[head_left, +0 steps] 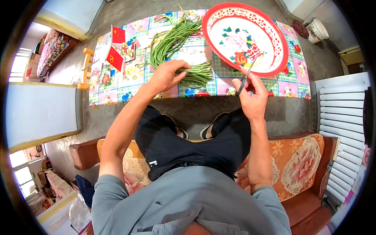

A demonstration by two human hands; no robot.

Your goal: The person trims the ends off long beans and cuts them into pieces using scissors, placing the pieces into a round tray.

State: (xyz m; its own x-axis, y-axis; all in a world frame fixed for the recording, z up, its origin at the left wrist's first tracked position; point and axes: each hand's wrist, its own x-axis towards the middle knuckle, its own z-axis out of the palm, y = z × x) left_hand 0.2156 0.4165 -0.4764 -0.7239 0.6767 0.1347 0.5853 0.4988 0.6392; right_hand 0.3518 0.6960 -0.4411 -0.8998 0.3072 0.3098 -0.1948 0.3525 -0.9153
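Note:
A curved heap of long green beans [166, 45] lies on the table, bending round at my left side of the basin. My left hand [169, 75] reaches to the lower end of the heap, its fingers curled around some of the beans; the fingertips are partly hidden. In my right hand [253, 94] is a pair of scissors [243, 84] with dark handles, its blades pointing up over the near rim of the basin. The large red-rimmed basin [208, 33] has a white inside with painted flowers, and no beans are visible in it.
A patterned cloth covers the table [129, 84]. Two small red flags [114, 58] on a stand are at the left. Beyond the right end, a white bucket [317, 30] stands on the floor. A radiator [340, 117] is at the right; a sofa [299, 166] is beneath me.

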